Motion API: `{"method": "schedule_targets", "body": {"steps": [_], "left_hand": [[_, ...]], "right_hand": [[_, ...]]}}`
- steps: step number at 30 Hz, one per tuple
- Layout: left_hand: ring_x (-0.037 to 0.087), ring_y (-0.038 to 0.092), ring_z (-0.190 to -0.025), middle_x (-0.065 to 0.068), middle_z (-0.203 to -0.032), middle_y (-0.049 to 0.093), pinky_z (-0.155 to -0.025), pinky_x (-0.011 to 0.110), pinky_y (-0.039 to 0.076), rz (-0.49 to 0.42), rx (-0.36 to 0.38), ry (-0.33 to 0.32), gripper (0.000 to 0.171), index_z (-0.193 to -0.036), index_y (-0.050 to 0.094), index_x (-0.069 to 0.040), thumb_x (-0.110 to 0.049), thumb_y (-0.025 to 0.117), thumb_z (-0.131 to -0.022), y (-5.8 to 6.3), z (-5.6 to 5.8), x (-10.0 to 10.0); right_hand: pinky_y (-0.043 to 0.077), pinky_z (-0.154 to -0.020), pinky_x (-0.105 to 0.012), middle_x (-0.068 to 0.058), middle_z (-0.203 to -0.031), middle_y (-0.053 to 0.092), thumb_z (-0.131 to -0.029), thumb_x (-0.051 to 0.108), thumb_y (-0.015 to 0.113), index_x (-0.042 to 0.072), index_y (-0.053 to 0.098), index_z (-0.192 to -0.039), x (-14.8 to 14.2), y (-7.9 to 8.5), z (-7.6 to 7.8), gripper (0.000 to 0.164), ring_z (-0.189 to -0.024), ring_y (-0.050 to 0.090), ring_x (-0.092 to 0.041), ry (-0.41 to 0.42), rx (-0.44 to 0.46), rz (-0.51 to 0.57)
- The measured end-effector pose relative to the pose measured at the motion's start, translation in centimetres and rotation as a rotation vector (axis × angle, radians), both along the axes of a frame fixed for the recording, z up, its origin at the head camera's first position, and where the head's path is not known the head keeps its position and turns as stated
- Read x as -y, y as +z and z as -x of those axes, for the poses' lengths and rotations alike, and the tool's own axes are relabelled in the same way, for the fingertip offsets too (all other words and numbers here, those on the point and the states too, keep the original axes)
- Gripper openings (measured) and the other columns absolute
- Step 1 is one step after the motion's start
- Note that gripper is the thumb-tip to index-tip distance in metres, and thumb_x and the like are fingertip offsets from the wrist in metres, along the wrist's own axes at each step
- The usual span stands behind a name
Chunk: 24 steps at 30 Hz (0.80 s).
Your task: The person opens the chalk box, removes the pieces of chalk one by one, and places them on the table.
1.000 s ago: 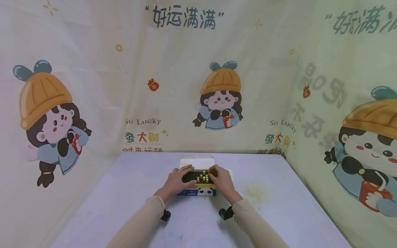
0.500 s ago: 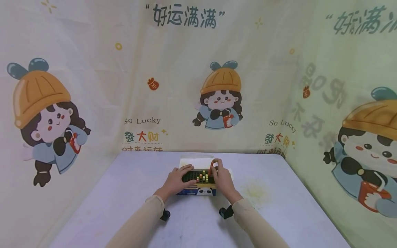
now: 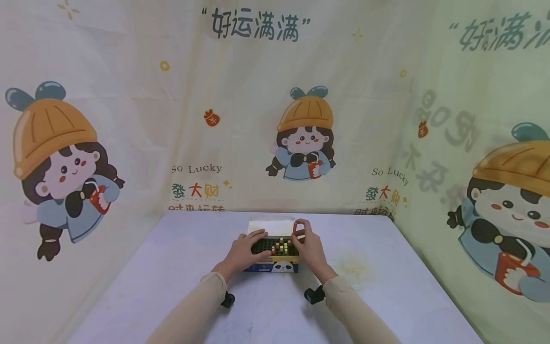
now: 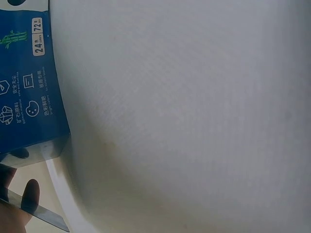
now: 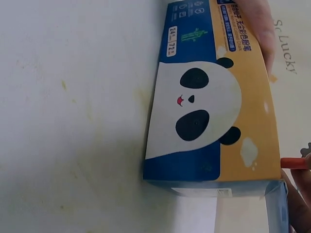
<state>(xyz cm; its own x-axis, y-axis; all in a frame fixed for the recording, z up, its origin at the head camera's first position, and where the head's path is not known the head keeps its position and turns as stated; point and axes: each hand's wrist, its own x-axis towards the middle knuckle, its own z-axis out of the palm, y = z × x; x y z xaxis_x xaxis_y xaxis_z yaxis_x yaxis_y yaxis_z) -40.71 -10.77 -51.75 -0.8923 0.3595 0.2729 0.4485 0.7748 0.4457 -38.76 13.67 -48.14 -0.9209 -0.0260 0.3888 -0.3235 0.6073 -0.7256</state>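
A blue and yellow chalk box (image 3: 264, 268) with a panda on its front lies on the table, its top open. My left hand (image 3: 244, 252) rests on the box's left end, fingers straight towards the back and thumb along the front edge. Inside, a black holder (image 3: 259, 245) with rows of holes shows several yellow and orange chalk sticks (image 3: 281, 247) on the right. Over the right end, my right hand (image 3: 310, 246) pinches a red-orange chalk stick (image 5: 293, 163) held upright in the head view. The right wrist view shows its lower end by the box's top edge.
The white lid (image 3: 269, 226) stands open behind the box. A clear plastic flap (image 4: 46, 216) sticks out at its left end. Yellowish dust (image 3: 354, 266) marks the white table (image 3: 386, 296) on the right. A printed cloth (image 3: 240, 157) hangs behind.
My right hand has taken hold of the red-orange chalk stick at the right end of the holder and drawn it upward. The left hand stays on the box.
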Motion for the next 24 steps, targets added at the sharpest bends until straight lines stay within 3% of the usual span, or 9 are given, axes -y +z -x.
{"method": "schedule_targets", "body": {"steps": [7,18,24], "left_hand": [[0.042,0.047,-0.134,-0.004,-0.163,0.043,-0.106,0.071,0.037,-0.017,-0.001,0.003,0.078,-0.155,0.051,-0.027,-0.07,0.065,-0.09,-0.1,-0.1,-0.1],[0.042,0.046,-0.136,-0.005,-0.164,0.042,-0.108,0.07,0.036,-0.032,0.019,0.004,0.079,-0.155,0.05,-0.029,-0.072,0.064,-0.09,-0.2,-0.3,0.1],[0.04,0.048,-0.133,-0.005,-0.163,0.043,-0.106,0.069,0.038,-0.032,0.006,-0.001,0.078,-0.155,0.051,-0.028,-0.07,0.066,-0.09,0.0,-0.2,0.0]], "right_hand": [[0.056,-0.065,-0.032,-0.007,-0.101,0.075,-0.099,0.013,0.069,0.025,0.048,-0.141,-0.8,0.0,0.3,0.049,-0.076,0.07,-0.015,-0.04,-0.039,0.002],[0.056,-0.064,-0.034,-0.008,-0.097,0.074,-0.098,0.01,0.07,0.019,0.05,-0.145,-2.2,0.4,0.6,0.052,-0.074,0.069,-0.017,-0.093,-0.082,0.001],[0.058,-0.073,-0.039,-0.009,-0.097,0.072,-0.098,0.009,0.067,0.017,0.05,-0.147,-3.3,0.3,1.4,0.053,-0.082,0.069,-0.021,-0.16,-0.061,-0.013]]}}
